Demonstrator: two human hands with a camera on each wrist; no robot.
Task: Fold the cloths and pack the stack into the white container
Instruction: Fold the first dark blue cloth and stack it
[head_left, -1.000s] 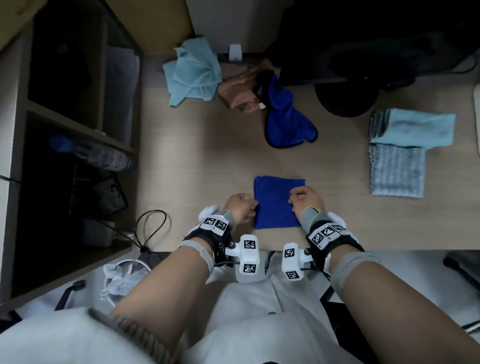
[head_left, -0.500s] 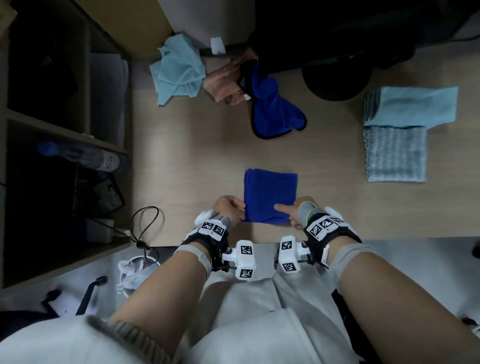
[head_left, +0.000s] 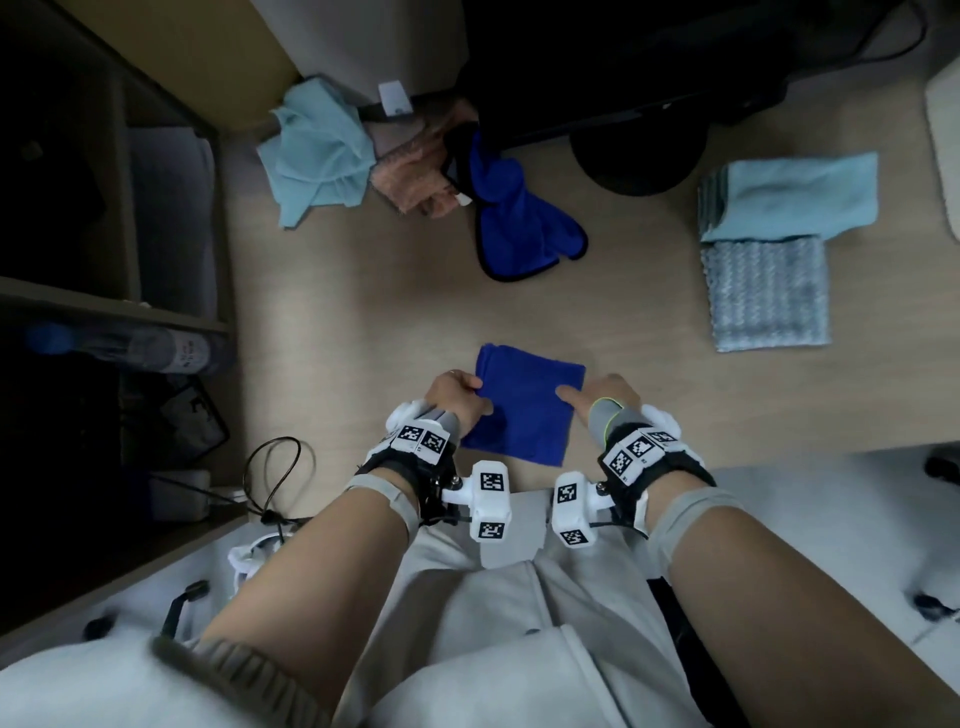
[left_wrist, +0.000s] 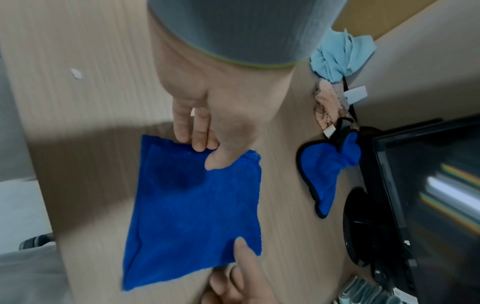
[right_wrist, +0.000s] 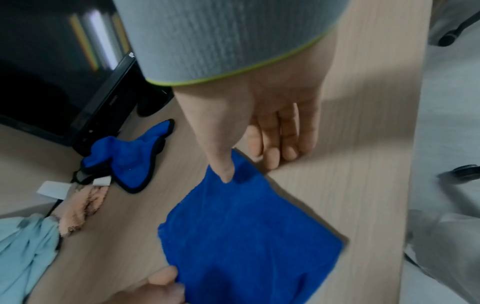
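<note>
A folded dark blue cloth (head_left: 524, 410) lies slightly askew near the desk's front edge, its right side a little raised. My left hand (head_left: 474, 397) pinches its left edge, thumb (left_wrist: 215, 162) on top and fingers (left_wrist: 193, 139) at the hem. My right hand (head_left: 571, 396) holds the right edge, with the thumb (right_wrist: 225, 170) on the cloth and curled fingers (right_wrist: 271, 156) at its border. A folded stack, light blue cloth (head_left: 795, 197) over a grey textured one (head_left: 769, 296), sits at the right. A white object (head_left: 946, 156), cut off at the right edge, may be the container.
Unfolded cloths are heaped at the back: light blue (head_left: 317, 150), peach (head_left: 415, 182) and blue with a black border (head_left: 519, 228). A black monitor base (head_left: 639, 156) stands behind. Shelves (head_left: 130, 306) with a bottle (head_left: 124, 343) line the left; a cable (head_left: 275, 467) hangs there.
Both hands have slid further up the cloth's side edges. The blue cloth has turned slightly and now lies askew.
</note>
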